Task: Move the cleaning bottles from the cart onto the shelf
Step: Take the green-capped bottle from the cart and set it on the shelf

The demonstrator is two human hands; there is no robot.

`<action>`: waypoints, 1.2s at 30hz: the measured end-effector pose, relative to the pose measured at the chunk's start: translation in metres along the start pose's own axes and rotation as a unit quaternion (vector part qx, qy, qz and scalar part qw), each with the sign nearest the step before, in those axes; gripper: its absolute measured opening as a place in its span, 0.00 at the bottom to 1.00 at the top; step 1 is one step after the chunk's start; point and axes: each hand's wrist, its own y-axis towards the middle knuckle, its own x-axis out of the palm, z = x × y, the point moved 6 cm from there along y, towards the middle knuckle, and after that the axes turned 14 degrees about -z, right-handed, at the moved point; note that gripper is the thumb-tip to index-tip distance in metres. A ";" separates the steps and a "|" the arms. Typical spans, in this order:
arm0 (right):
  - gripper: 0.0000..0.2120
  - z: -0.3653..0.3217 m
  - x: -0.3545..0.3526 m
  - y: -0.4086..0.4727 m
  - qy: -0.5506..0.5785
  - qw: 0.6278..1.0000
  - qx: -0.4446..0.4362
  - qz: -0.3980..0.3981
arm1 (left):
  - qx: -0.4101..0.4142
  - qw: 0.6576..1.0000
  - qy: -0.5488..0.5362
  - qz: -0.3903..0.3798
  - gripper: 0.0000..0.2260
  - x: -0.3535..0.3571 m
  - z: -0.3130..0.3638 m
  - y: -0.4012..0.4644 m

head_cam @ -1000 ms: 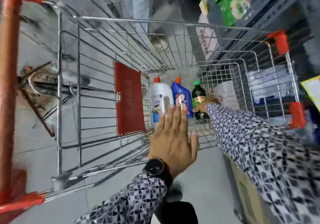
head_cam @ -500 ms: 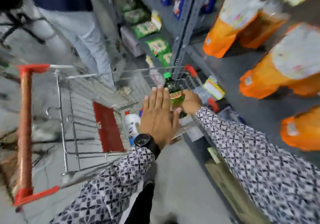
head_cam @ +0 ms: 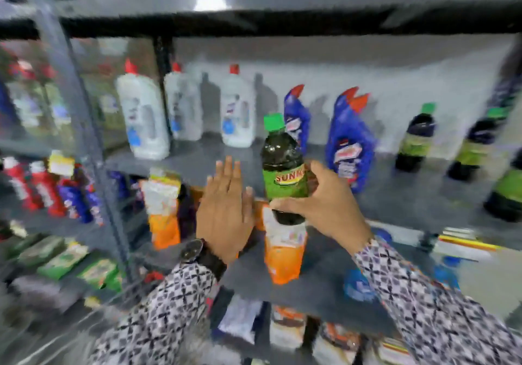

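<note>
Dark bottle (head_cam: 283, 166) now before shelf (head_cam: 395, 192).

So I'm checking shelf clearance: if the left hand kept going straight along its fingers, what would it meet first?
Probably bare shelf between the white bottles; the left hand is open, though depth is unclear.

We can read only "SUNK" in red letters on the green label of the dark bottle (head_cam: 284, 166), and the words on all other labels are too blurry.
</note>
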 end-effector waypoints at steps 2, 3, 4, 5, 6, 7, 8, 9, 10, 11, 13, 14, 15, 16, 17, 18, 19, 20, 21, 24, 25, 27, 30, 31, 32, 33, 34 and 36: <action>0.32 0.004 -0.047 -0.024 -0.014 0.998 0.005 0.066 | 0.044 0.994 -0.019 -0.095 0.33 0.024 0.036 0.045; 0.33 0.007 -0.064 -0.034 -0.030 0.995 0.011 0.091 | 0.055 0.987 -0.025 -0.147 0.33 0.041 0.050 0.065; 0.33 0.011 -0.079 -0.041 -0.044 0.992 0.018 0.115 | 0.061 0.979 -0.018 -0.193 0.31 0.059 0.061 0.084; 0.33 0.016 -0.092 -0.049 -0.050 0.989 0.025 0.137 | 0.066 0.972 0.001 -0.224 0.29 0.076 0.069 0.101; 0.33 0.022 -0.104 -0.056 -0.054 0.985 0.037 0.157 | 0.071 0.968 0.021 -0.241 0.27 0.090 0.078 0.117; 0.32 0.028 -0.111 -0.062 -0.053 0.983 0.047 0.171 | 0.066 0.964 0.040 -0.253 0.27 0.101 0.081 0.129; 0.32 0.035 -0.119 -0.068 -0.054 0.980 0.057 0.183 | 0.060 0.961 0.056 -0.266 0.28 0.108 0.085 0.136; 0.31 0.042 -0.125 -0.073 -0.056 0.977 0.063 0.194 | 0.056 0.956 0.068 -0.280 0.29 0.115 0.089 0.142; 0.31 0.048 -0.128 -0.078 -0.056 0.975 0.069 0.202 | 0.057 0.950 0.078 -0.298 0.30 0.119 0.091 0.142; 0.31 0.055 -0.133 -0.083 -0.056 0.973 0.073 0.212 | 0.064 0.943 0.084 -0.316 0.30 0.122 0.094 0.140; 0.29 0.068 -0.141 -0.088 -0.049 0.969 0.083 0.228 | 0.075 0.937 0.099 -0.326 0.31 0.128 0.095 0.134; 0.29 0.073 -0.147 -0.087 -0.045 0.966 0.089 0.238 | 0.078 0.937 0.103 -0.326 0.31 0.129 0.095 0.133; 0.29 0.079 -0.154 -0.083 -0.044 0.963 0.096 0.247 | 0.081 0.936 0.106 -0.325 0.31 0.130 0.095 0.133; 0.30 0.085 -0.163 -0.077 -0.041 0.960 0.103 0.258 | 0.083 0.936 0.107 -0.323 0.31 0.131 0.095 0.134; 0.30 0.092 -0.173 -0.068 -0.037 0.956 0.110 0.268 | 0.085 0.937 0.105 -0.322 0.31 0.132 0.096 0.135; 0.31 0.100 -0.181 -0.059 -0.041 0.953 0.119 0.275 | 0.085 0.938 0.101 -0.321 0.31 0.131 0.096 0.136; 0.31 0.107 -0.189 -0.050 -0.049 0.951 0.129 0.278 | 0.084 0.939 0.097 -0.319 0.31 0.131 0.096 0.135; 0.32 0.114 -0.196 -0.042 -0.058 0.948 0.138 0.282 | 0.083 0.940 0.095 -0.317 0.31 0.132 0.096 0.135; 0.33 0.123 -0.201 -0.035 -0.063 0.945 0.148 0.284 | 0.082 0.940 0.096 -0.317 0.31 0.133 0.095 0.135; 0.32 0.148 -0.209 -0.022 -0.051 0.943 0.167 0.284 | 0.084 0.939 0.105 -0.316 0.31 0.135 0.095 0.137; 0.32 0.153 -0.210 -0.019 -0.046 0.943 0.168 0.285 | 0.083 0.939 0.107 -0.316 0.31 0.135 0.095 0.138; 0.33 0.156 -0.210 -0.017 -0.044 0.943 0.166 0.284 | 0.081 0.940 0.105 -0.315 0.31 0.136 0.095 0.139; 0.34 0.152 -0.207 -0.020 -0.036 0.947 0.164 0.275 | 0.078 0.941 0.101 -0.314 0.31 0.135 0.096 0.139; 0.35 0.150 -0.206 -0.021 -0.033 0.948 0.163 0.272 | 0.076 0.941 0.098 -0.315 0.31 0.134 0.096 0.139; 0.36 0.147 -0.205 -0.024 -0.034 0.950 0.160 0.268 | 0.074 0.942 0.090 -0.314 0.32 0.132 0.097 0.139; 0.37 0.143 -0.202 -0.028 -0.036 0.950 0.156 0.267 | 0.072 0.946 0.065 -0.310 0.32 0.128 0.097 0.138; 0.38 0.138 -0.200 -0.035 -0.044 0.948 0.150 0.276 | 0.074 0.952 0.023 -0.297 0.32 0.121 0.099 0.137; 0.37 0.122 -0.193 -0.051 -0.094 0.935 0.131 0.315 | 0.082 0.963 -0.094 -0.238 0.30 0.099 0.101 0.127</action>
